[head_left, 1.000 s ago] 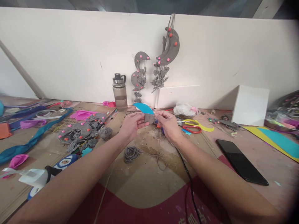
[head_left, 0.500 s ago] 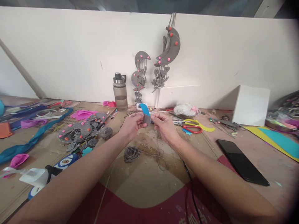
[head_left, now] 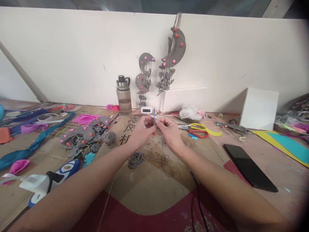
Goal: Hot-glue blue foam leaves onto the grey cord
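My left hand (head_left: 143, 128) is closed in a pinch on a thin blue piece (head_left: 154, 113), which stands upright and is seen edge-on; its lower part is covered by the fingers. Close beside it, my right hand (head_left: 169, 130) is also pinched, with its fingertips against the piece. Grey yarn (head_left: 163, 148) runs from under my right hand down to a loose loop on the cardboard. A small coil of grey yarn (head_left: 136, 159) lies below my left hand. Scissors with red handles (head_left: 198, 132) lie right of my right hand.
A water bottle (head_left: 124, 96) and a small white digital clock (head_left: 146, 110) stand by the white wall. Grey crescent hangings (head_left: 178, 50) with pink dots hang there. Decorated grey pieces (head_left: 80, 137) and a yarn ball (head_left: 109, 138) lie left; a black phone (head_left: 249, 167) lies right.
The blue piece has turned from showing its curved blue face and grey lower part to edge-on. My left hand has rotated and closed in nearer my right, uncovering the clock and cardboard lettering.
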`<state>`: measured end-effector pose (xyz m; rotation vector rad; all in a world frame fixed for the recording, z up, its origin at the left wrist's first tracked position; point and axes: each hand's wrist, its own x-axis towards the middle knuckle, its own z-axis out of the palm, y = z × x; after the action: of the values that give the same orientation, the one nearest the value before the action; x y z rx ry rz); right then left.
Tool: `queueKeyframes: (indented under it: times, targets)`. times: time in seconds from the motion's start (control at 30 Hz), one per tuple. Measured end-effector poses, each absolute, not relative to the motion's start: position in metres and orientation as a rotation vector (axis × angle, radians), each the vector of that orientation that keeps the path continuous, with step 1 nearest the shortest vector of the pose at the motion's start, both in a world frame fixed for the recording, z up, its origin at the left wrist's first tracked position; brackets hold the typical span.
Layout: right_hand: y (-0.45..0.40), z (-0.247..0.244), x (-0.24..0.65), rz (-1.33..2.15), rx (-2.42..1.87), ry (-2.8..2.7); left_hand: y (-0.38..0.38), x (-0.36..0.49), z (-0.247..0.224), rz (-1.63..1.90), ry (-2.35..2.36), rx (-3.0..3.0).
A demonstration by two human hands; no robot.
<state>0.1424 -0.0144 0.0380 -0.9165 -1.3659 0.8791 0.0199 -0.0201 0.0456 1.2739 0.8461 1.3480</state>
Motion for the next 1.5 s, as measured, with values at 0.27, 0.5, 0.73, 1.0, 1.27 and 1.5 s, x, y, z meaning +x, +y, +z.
queueKeyframes:
  times: [0.27, 0.5, 0.73, 1.0, 1.27, 1.5]
  targets:
    - [-0.015, 0.035, 0.140, 0.944, -0.838, -1.352, -0.026, 0.023, 0.049, 1.350, 0.795, 1.203]
    - [-0.018, 0.036, 0.140, 0.922, -0.860, -1.341, -0.025, 0.020, 0.048, 1.364, 0.789, 1.155]
    - [-0.020, 0.038, 0.140, 0.894, -0.888, -1.350, -0.024, 0.019, 0.047, 1.442, 0.756, 1.081]
    - [-0.024, 0.043, 0.139, 0.814, -0.926, -1.404, -0.022, 0.017, 0.046, 1.460, 0.735, 1.042]
    - [-0.024, 0.040, 0.137, 0.781, -0.918, -1.469, -0.019, 0.016, 0.046, 1.518, 0.776, 1.000]
    - [-0.023, 0.040, 0.140, 0.734, -0.998, -1.531, -0.001, 0.001, 0.041, 1.604, 0.821, 0.919]
